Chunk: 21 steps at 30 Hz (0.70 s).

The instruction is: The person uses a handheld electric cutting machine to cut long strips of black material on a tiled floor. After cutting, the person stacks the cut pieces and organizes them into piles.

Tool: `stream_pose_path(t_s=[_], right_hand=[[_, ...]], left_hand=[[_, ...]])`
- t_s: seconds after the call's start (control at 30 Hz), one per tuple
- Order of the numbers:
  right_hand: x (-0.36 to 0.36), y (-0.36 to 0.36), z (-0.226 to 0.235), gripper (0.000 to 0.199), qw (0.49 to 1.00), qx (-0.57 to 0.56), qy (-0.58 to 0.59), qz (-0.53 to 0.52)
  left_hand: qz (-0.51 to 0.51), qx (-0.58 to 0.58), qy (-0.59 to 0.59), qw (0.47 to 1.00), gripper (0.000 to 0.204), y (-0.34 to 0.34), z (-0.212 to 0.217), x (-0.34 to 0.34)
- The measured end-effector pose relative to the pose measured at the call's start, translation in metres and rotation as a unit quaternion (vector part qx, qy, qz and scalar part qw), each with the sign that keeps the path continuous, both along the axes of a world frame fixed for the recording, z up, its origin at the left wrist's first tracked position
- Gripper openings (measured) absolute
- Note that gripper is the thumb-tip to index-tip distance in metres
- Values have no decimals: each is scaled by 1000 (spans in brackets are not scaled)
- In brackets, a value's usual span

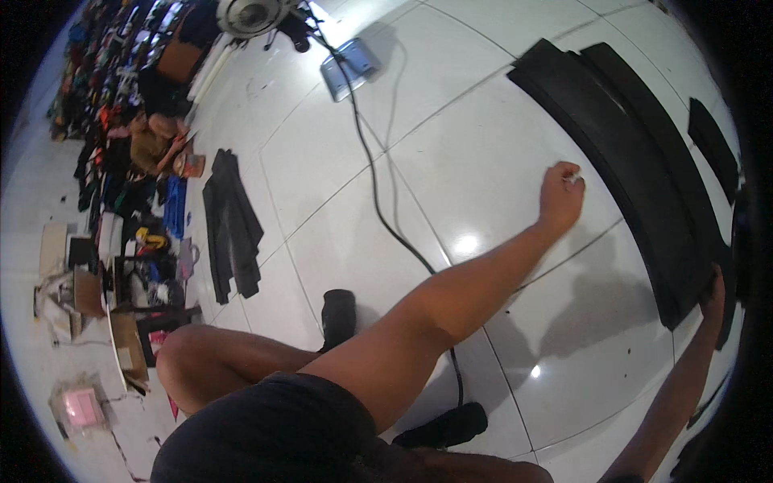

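My left hand hovers over the white tiled floor, left of the black sheets. Its fingers are curled in, with a tiny pale spot between them that I cannot make out. At the far right, my right hand grips the near end of a long, slightly curved black sheet; part of its fingers is hidden. A second black strip lies along the sheet's right side, partly overlapped. Farther right is a shorter black piece.
A dark cable crosses the floor from a round metal fan-like device toward my black-socked foot. A blue-grey plate lies beyond. More black pieces lie left, near a seated person, a blue basket and clutter.
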State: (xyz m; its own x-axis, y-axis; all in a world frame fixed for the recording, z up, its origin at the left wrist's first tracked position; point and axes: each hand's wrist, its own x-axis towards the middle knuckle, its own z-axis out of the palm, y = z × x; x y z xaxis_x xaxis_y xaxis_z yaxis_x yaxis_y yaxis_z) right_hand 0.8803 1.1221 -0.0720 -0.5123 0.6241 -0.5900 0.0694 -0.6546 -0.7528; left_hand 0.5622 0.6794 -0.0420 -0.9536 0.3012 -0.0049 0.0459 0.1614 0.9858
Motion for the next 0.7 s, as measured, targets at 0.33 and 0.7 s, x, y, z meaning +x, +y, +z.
stream_pose_path(t_s=[0.33, 0.7], right_hand=[[-128, -89, 158, 34, 961, 249, 114, -32], [-87, -217, 244, 22, 874, 209, 437, 29]], left_hand=[[-291, 91, -384, 872, 75, 46, 71, 22], [-181, 489, -501, 691, 37, 185, 71, -39]])
